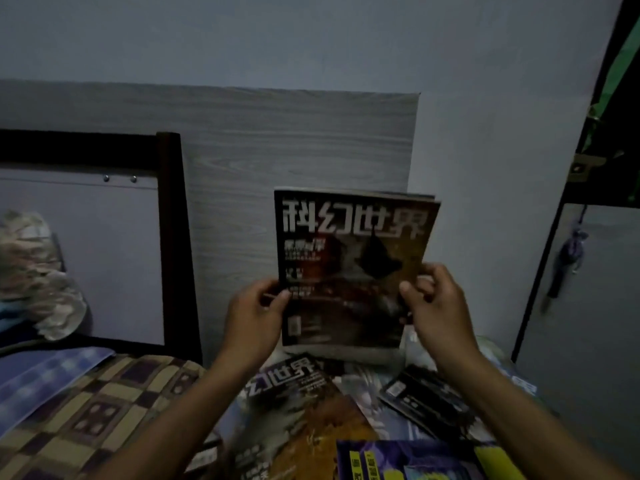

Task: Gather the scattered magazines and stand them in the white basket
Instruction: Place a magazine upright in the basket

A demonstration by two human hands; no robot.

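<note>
I hold a dark magazine (349,258) with large white characters upright in front of me, its cover facing me. My left hand (254,317) grips its lower left edge, and my right hand (433,303) grips its lower right edge. Below it several more magazines lie scattered: an orange and black one (304,407), a dark one (426,400) to the right, and a blue and yellow one (415,459) at the bottom edge. No white basket is in view.
A grey wood-grain panel (277,140) leans on the wall behind. A dark bed frame (173,237) and a checkered blanket (86,410) lie to the left. A dark door frame (561,237) stands at the right.
</note>
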